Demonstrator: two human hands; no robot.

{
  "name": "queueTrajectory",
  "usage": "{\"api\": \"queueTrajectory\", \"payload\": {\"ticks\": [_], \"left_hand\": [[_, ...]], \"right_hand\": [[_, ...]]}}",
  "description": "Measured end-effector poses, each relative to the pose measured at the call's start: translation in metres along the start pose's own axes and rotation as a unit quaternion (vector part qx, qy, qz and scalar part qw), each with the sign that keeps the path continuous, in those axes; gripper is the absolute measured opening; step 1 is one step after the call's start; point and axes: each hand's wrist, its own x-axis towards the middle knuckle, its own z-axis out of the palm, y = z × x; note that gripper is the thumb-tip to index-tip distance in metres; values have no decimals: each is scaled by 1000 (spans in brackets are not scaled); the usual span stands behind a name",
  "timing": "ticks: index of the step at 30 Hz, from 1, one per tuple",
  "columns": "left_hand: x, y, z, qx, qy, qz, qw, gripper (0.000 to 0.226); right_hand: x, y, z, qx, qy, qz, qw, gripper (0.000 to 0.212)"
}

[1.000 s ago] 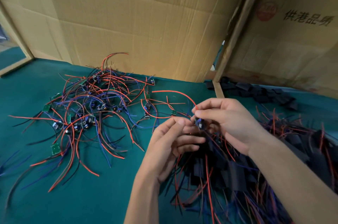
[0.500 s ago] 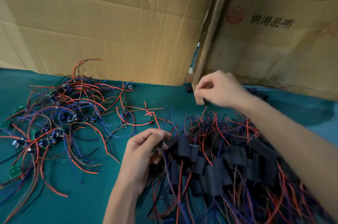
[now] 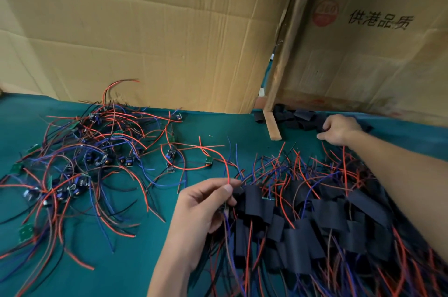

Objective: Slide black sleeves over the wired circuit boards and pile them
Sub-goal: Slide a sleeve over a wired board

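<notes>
Your right hand (image 3: 339, 129) is reaching into the loose black sleeves (image 3: 298, 118) at the upper right, fingers curling round one. Your left hand (image 3: 206, 209) is pinching a wired board (image 3: 221, 209) at centre, wires running up and down, so the sleeve is lying up and right of it, beyond the finished pile (image 3: 315, 224).

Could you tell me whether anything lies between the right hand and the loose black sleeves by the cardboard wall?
Nothing visible does. The right hand is already at the loose black sleeves, its fingers curled onto them. The wooden strip lies to their left, off the hand's path.
</notes>
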Motion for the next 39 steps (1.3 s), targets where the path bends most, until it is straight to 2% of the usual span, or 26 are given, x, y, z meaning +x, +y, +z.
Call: {"api": "queueTrajectory", "payload": {"ticks": [3,5,8,10,12,16,22,26,28,30,32,36,39], "left_hand": [[0,-2,0,-15,3,-5,1000,25],[0,0,2,-27,2,2,1000,29],[-1,4,4,-21,4,12,1000,34],[-1,4,4,-11,9,23,1000,25],[-1,3,4,-12,16,31,999,23],[-1,2,7,-12,29,47,998,23],[2,0,5,-52,56,29,997,26],[0,0,9,-50,26,34,998,16],[-1,0,7,-65,31,14,997,17],[-1,0,4,-62,42,12,997,21],[-1,2,3,-54,38,25,997,17],[-3,6,5,-53,27,29,998,19],[-4,7,6,-23,26,24,999,17]], "right_hand": [[-11,-3,-13,51,6,6,999,32],[-27,-16,-34,111,58,-22,992,35],[-79,-47,-67,248,142,-120,951,48],[-132,-67,-75,316,106,-201,921,56],[-187,-84,-61,283,75,-260,920,61],[-253,-115,-8,152,50,-364,918,51],[-253,-121,16,103,49,-351,929,45],[-251,-118,11,153,5,-342,927,51],[-250,-117,10,251,-64,-329,908,52],[-246,-113,10,396,-141,-319,849,43],[-243,-109,11,473,-176,-318,802,37],[-242,-106,14,477,-172,-320,800,36],[-236,-103,11,525,-97,-286,795,24]]}}
